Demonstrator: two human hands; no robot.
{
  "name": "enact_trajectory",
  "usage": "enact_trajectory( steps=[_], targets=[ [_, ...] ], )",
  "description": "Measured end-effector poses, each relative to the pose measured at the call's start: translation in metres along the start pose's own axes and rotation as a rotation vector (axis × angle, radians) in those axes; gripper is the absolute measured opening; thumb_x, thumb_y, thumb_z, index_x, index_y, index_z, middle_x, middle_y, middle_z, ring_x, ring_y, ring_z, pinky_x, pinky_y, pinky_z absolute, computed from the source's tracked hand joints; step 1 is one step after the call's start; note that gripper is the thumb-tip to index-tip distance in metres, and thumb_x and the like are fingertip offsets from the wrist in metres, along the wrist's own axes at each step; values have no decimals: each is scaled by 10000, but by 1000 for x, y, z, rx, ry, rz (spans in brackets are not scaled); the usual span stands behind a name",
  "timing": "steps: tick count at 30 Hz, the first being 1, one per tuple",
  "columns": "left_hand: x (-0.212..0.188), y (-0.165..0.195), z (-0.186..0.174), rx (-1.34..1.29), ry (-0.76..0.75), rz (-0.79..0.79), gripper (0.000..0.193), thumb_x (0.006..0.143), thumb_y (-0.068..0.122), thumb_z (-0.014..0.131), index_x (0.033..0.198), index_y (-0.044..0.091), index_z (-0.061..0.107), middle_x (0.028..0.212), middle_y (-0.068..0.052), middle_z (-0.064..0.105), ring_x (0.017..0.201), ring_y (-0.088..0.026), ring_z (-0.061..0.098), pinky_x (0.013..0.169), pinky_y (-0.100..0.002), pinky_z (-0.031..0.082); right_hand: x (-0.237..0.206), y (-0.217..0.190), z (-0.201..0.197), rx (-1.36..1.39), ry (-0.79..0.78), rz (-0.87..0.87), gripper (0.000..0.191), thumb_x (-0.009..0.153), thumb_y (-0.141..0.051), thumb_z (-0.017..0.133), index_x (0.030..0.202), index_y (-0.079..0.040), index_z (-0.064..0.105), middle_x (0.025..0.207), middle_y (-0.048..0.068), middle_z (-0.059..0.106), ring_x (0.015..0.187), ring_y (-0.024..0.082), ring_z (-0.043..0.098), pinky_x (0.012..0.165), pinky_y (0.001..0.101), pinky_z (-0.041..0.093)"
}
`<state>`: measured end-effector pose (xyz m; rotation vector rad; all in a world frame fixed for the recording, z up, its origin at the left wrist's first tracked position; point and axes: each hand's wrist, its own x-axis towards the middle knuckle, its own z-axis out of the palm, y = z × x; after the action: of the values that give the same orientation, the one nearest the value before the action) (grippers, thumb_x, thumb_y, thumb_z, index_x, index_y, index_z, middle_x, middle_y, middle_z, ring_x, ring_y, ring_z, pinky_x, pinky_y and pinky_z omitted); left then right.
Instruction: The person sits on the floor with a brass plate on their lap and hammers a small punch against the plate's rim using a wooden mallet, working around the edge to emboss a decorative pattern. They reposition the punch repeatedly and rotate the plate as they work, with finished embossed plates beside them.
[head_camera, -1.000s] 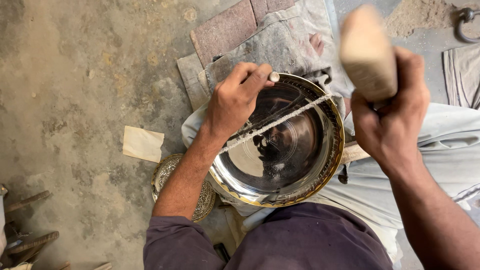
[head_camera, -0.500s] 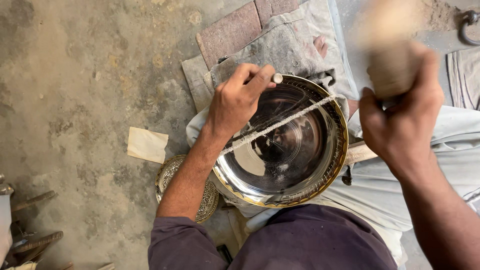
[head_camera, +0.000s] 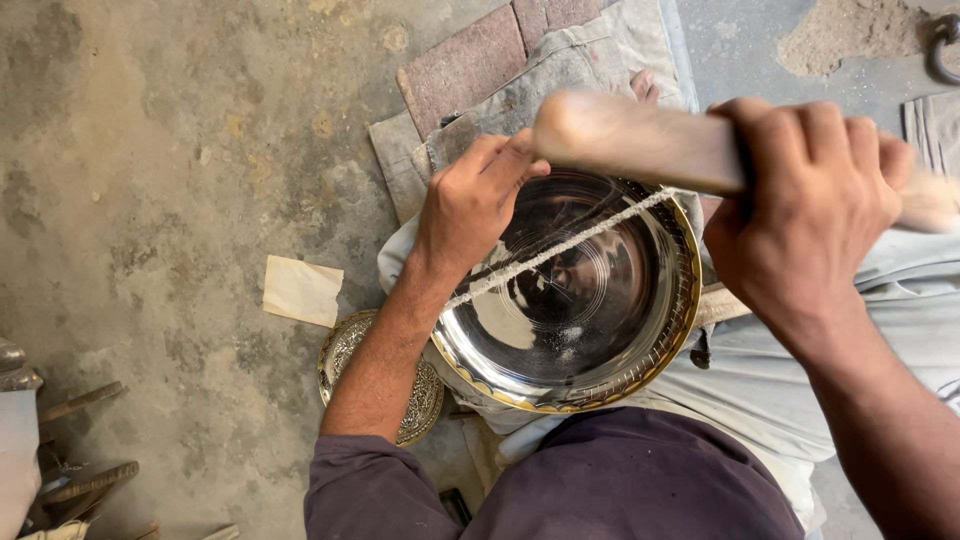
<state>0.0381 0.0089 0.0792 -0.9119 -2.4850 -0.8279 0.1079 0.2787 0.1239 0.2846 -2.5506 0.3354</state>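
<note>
The left hand lay curled over the far rim of a shiny metal bowl, its fingers pinched shut on something small at the rim that the view did not show clearly. The right hand was closed in a full fist around a wooden mallet, held raised above the bowl with its rounded end pointing toward the left hand. The bowl sat tilted in the person's lap, on pale cloth, its gold scalloped edge toward the body. A thin bright line ran across the polished inside from the left wrist toward the far right rim; whether it was a cord or a mark I could not tell.

Just beside the left forearm, an embossed brass plate lay on the concrete floor, and a scrap of paper lay near it. A reddish brick and grey sacking lay beyond the bowl.

To do this well, in my judgement, the pinch at the rim had to hold steady and the fingertips sit clear of the point of the blow; the mallet should fall square and lightly, since the mirror finish would likely show any slip. The lap had to hold the bowl from rocking.
</note>
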Motion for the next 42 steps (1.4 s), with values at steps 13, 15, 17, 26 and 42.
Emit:
enact_trajectory(
  steps=[13,15,17,26,42],
  targets=[
    [-4,2,-1,-18,33,-66,331,963,110,800,1249,117,633,1042,-51,661,886,-175,743,708,-310,649,5,-1,5,191,-13,82,494,738,98,629,1216,-24,615,969,178,636,880,331,627,801,456,481],
    [-4,1,0,-19,30,-57,321,964,114,796,1243,110,636,1046,-50,669,895,-170,748,706,-293,655,6,-2,4,212,-33,100,497,730,83,624,1212,-39,617,968,158,625,882,315,614,812,448,467],
    [-4,0,-1,-24,28,-25,297,975,108,783,1235,116,639,1052,-42,675,915,-160,753,712,-269,667,5,-3,3,474,-39,174,459,837,55,565,1284,-49,569,1055,124,607,967,269,605,889,409,463],
    [-6,-3,-6,106,-56,39,340,993,58,763,1280,177,625,1054,-18,596,848,-139,723,717,-282,666,-8,12,14,-43,22,-36,558,735,57,648,1275,-82,624,992,148,551,939,294,520,861,413,375],
    [-16,-2,0,37,65,-68,363,969,79,809,1284,100,630,1054,-22,678,909,-152,748,743,-280,660,-17,4,22,110,-86,66,510,794,60,614,1286,-71,622,1051,129,569,977,278,538,893,389,366]
  ],
)
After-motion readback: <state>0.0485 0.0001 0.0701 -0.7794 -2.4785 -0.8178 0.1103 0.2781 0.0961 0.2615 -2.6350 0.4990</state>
